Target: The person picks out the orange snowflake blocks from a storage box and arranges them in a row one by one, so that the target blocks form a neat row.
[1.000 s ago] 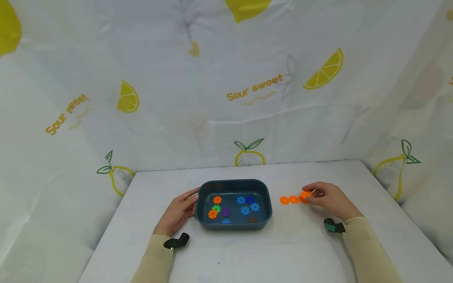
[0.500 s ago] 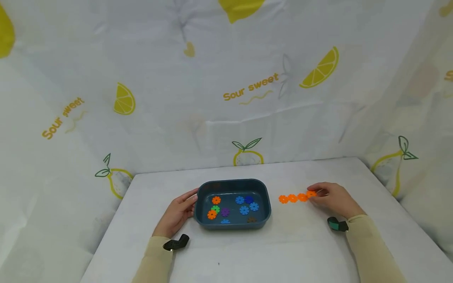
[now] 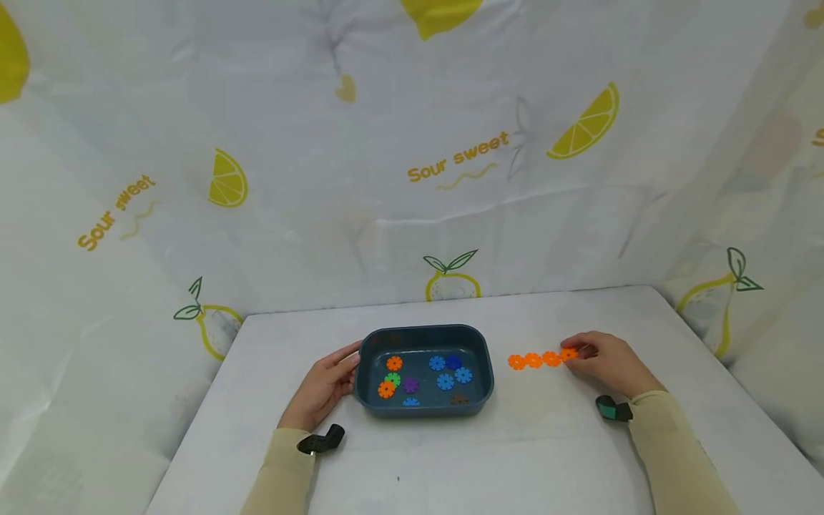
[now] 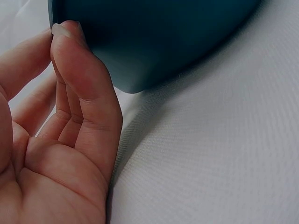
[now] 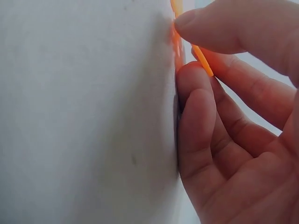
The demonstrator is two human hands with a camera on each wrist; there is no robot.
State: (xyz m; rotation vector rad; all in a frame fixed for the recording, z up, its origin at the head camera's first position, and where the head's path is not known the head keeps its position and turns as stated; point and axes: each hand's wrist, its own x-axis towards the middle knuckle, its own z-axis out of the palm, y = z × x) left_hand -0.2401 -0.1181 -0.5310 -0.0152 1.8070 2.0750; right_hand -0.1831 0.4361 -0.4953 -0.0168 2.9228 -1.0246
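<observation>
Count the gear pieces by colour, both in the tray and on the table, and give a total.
Orange: 6, four in a row on the table, two in the tray
Light blue: 4
Dark blue: 1
Green: 1
Purple: 1
Brown: 1
Total: 14

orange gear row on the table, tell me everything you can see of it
The orange gear row is four flat, toothed discs that look like plastic, lying edge to edge in a near-straight line on the white table, right of the blue tray and apart from it. The right hand pinches the rightmost disc between thumb and fingertips; the right wrist view shows its edge tilted slightly. The other three lie flat and untouched.
</observation>
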